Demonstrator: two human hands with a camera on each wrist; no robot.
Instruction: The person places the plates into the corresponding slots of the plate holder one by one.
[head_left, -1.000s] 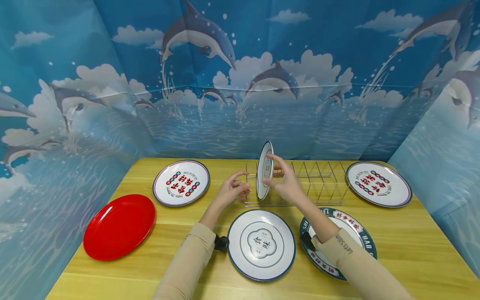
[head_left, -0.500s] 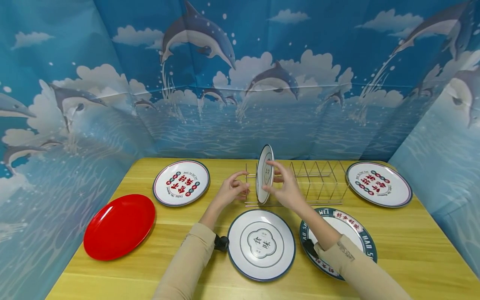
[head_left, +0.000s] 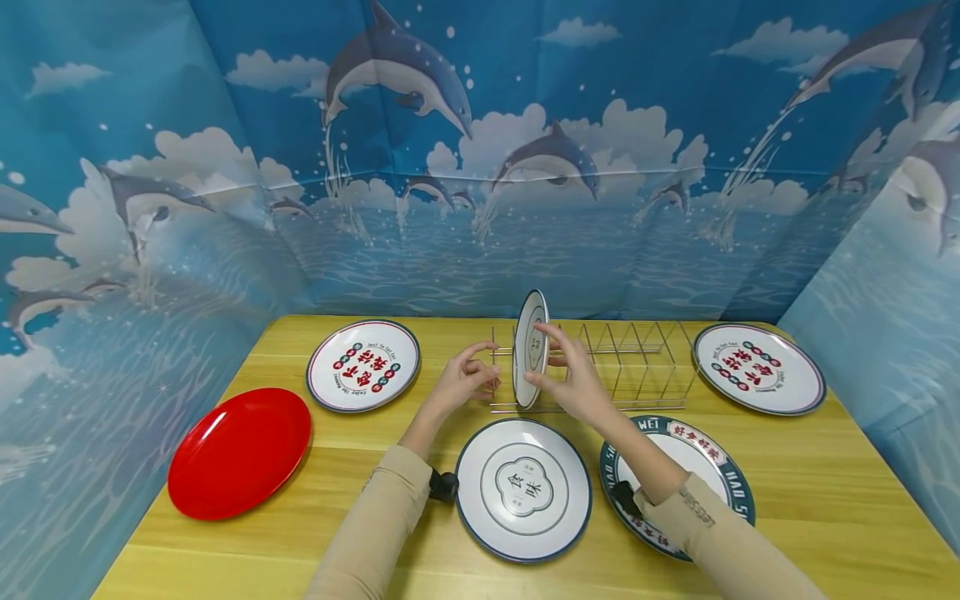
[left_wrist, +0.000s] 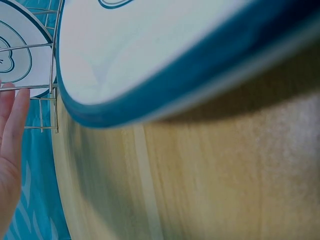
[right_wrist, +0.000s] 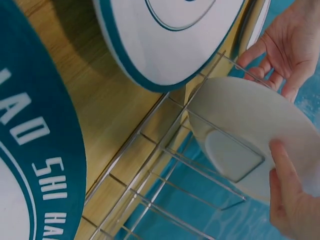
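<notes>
A small white plate with a dark rim stands on edge in the left end of the wire dish rack. My right hand holds it, thumb and index finger apart at its side; the right wrist view shows fingers against its plain pale side. My left hand is at the rack's left end, its relaxed fingers reaching toward the plate from the other side. In the left wrist view those fingertips lie right at a rack wire, and the plate's printed side shows behind the wires.
A larger white plate lies in front of the rack. A green-rimmed plate lies under the right forearm. Red-printed plates stand left and right of the rack, with a red plate at far left.
The held plate has come down slightly into the rack, and my right hand has shifted a little with it. Over the last half second little differs. My left hand stays in place.
</notes>
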